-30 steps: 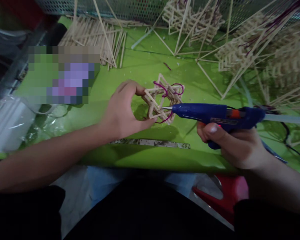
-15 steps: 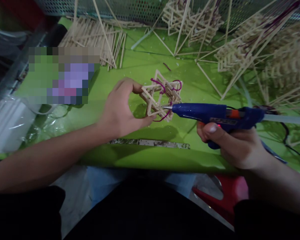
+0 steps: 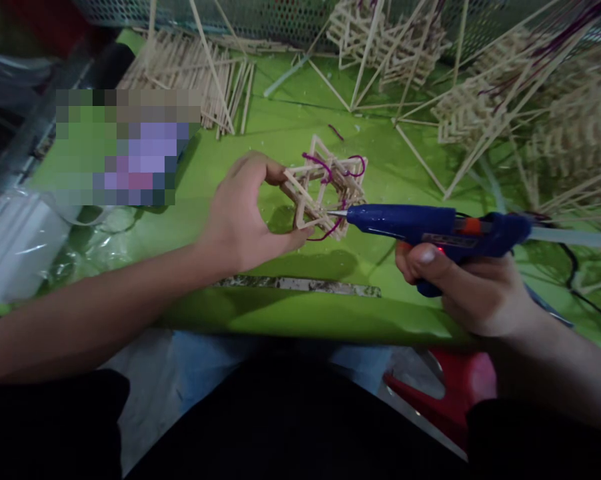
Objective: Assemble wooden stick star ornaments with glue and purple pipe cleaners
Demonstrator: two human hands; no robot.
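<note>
Between the thumb and fingers of my left hand [image 3: 245, 213] is a star-shaped frame [image 3: 307, 197] built from thin wooden sticks, with purple cord looped through it. My right hand [image 3: 465, 287] is wrapped round the grip of a blue hot glue gun [image 3: 405, 220], and a red light glows beside the thumb. Its metal nozzle points left, at the lower part of the star frame; whether the tip touches the wood I cannot tell. A clear glue stick [image 3: 575, 236] juts from the gun's back end.
Loose wooden sticks [image 3: 195, 83] lie in a pile at the back left. Larger stick structures [image 3: 470, 110] stand at the back right. A pixelated patch and clear plastic packaging [image 3: 30, 247] are at left. A speckled flat strip [image 3: 305, 285] lies near the green table's [image 3: 300, 317] front edge.
The glue gun's nozzle has shifted very slightly right against the star frame. Both hands keep their grips, and the view has moved a little.
</note>
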